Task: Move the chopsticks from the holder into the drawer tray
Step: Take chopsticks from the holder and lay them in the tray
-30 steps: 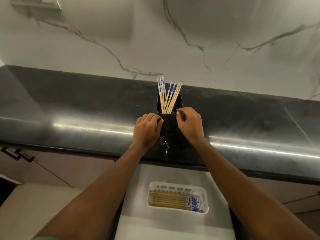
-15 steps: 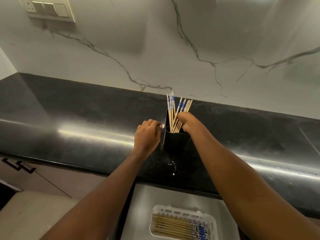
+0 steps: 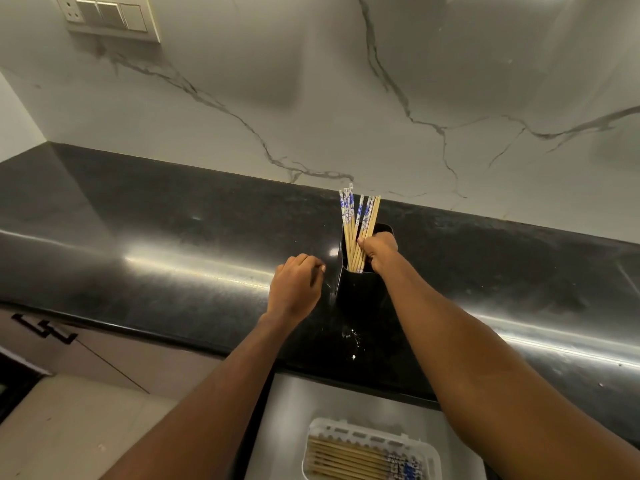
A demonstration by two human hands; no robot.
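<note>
A black holder (image 3: 358, 289) stands on the dark counter with several wooden chopsticks (image 3: 360, 220) with blue-and-white tops sticking out of it. My right hand (image 3: 379, 251) reaches into the holder's mouth and grips the chopstick bundle. Just left of the holder, my left hand (image 3: 296, 285) hovers over the counter, fingers loosely curled, holding nothing. Below the counter edge, a white tray (image 3: 429, 448) in the open drawer holds several chopsticks (image 3: 349, 460) lying flat.
The black counter (image 3: 173, 237) runs left to right against a marble wall. A switch plate (image 3: 107, 15) is on the wall at the top left. Cabinet fronts with black handles (image 3: 45, 329) lie at the lower left. The grey drawer floor (image 3: 287, 420) surrounds the tray.
My left hand has let go of the holder's side and moved slightly left. My right hand went from the holder's side into its mouth and closed round the chopsticks.
</note>
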